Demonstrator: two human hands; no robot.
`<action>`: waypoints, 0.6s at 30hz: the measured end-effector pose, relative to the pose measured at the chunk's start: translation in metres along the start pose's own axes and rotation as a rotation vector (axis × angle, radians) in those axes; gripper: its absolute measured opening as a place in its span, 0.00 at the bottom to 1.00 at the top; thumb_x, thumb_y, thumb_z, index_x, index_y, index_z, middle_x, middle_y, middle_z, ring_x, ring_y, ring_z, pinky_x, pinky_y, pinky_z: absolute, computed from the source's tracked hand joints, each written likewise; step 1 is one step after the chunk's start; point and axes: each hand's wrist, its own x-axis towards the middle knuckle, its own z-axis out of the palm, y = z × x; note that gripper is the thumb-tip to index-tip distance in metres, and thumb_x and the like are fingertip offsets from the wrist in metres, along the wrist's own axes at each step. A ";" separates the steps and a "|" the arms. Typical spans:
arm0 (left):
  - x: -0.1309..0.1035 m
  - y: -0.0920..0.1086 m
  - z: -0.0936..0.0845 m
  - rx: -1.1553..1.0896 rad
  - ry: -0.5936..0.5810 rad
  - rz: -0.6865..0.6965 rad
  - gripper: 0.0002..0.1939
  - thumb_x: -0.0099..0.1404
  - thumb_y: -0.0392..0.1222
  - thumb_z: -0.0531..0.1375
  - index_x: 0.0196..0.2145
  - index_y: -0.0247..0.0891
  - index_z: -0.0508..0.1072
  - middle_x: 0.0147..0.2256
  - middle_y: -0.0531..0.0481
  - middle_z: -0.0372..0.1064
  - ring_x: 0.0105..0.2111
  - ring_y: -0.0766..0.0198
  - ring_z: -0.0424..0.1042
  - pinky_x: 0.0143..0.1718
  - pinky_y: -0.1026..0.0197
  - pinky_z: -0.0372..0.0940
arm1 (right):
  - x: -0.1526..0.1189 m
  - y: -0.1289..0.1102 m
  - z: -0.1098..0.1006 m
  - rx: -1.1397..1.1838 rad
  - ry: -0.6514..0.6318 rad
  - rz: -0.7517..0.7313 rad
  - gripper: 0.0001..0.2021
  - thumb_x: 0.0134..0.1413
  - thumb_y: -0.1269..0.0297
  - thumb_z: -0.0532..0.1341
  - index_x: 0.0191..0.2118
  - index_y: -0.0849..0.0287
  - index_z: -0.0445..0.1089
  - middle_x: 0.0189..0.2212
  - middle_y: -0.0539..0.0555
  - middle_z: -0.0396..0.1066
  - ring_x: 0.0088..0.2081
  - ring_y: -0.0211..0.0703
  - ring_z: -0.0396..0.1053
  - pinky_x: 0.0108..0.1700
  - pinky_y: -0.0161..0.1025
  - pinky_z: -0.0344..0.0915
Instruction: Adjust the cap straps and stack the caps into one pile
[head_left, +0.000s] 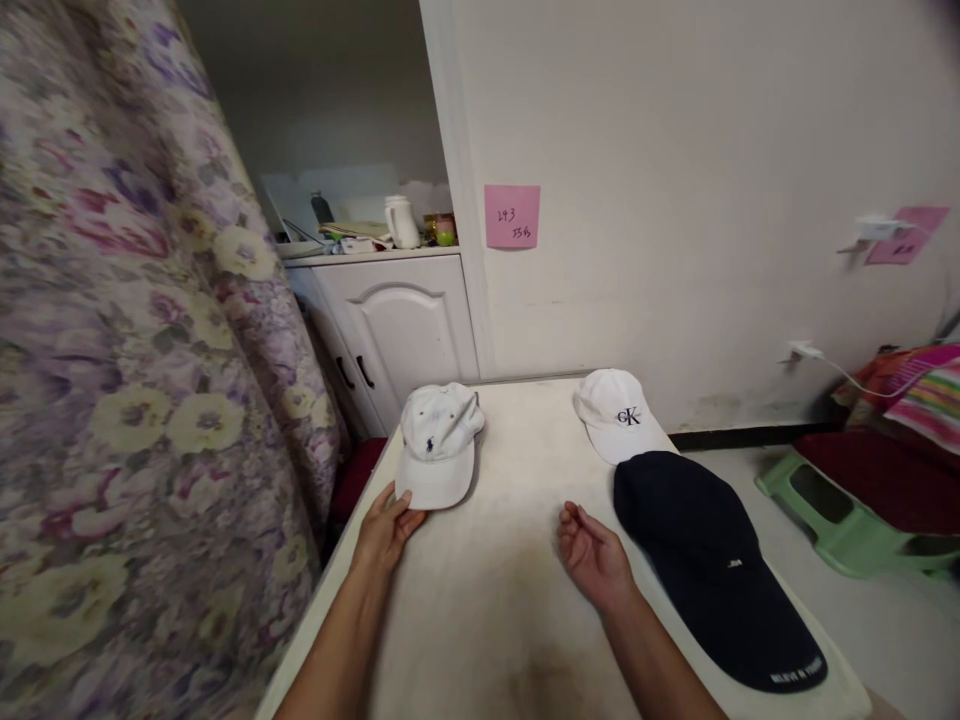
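A pale cap (442, 430) with a small dark logo lies at the table's far left, its brim toward me. My left hand (386, 525) has thumb and fingers closed on the brim's near left edge. Over the middle of the table, my right hand (592, 555) is curled with fingertips together and nothing visible in it. To its right lies a dark navy cap (697, 530), brim pointing to the near right, with white lettering on the brim edge. Behind that, a white cap (611, 410) with black letters rests at the far right, touching or nearly touching the navy one.
The caps are on a cream table (517, 470) against the wall. A floral curtain (150, 400) hangs close on the left. Behind are a white cabinet (412, 320) and a white jug (402, 222). A green stool (817, 510) stands at right.
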 end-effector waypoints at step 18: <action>-0.006 -0.027 0.041 1.377 -0.057 0.961 0.33 0.70 0.45 0.55 0.68 0.33 0.53 0.70 0.30 0.41 0.70 0.38 0.37 0.65 0.32 0.40 | 0.003 0.000 0.004 -0.007 0.020 0.004 0.04 0.56 0.74 0.65 0.38 0.64 0.75 0.30 0.54 0.78 0.28 0.34 0.74 0.31 0.30 0.74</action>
